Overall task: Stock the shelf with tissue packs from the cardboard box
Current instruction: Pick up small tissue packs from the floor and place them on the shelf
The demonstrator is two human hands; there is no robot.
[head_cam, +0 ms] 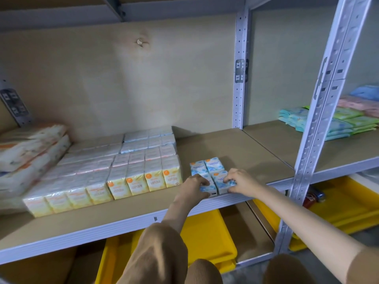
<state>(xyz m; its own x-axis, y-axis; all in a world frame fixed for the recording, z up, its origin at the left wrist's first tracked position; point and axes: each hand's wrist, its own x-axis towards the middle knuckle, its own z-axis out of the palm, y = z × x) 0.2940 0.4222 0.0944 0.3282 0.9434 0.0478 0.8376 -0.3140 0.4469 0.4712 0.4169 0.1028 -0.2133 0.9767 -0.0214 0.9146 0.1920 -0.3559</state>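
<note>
A small block of blue-and-white tissue packs (211,171) stands on the wooden shelf board (231,148), close to its front edge. My left hand (193,186) grips the front left pack of the block. My right hand (239,181) grips the front right pack, fingers curled over its top. To the left, a large block of yellow-and-white tissue packs (114,173) in several rows fills the shelf. The cardboard box is not in view.
Large soft tissue bundles (30,152) lie stacked at the far left of the shelf. A grey metal upright (320,111) stands right of my hands, with pastel packs (344,119) on the neighbouring shelf. Yellow plastic bins (207,238) sit below the shelf.
</note>
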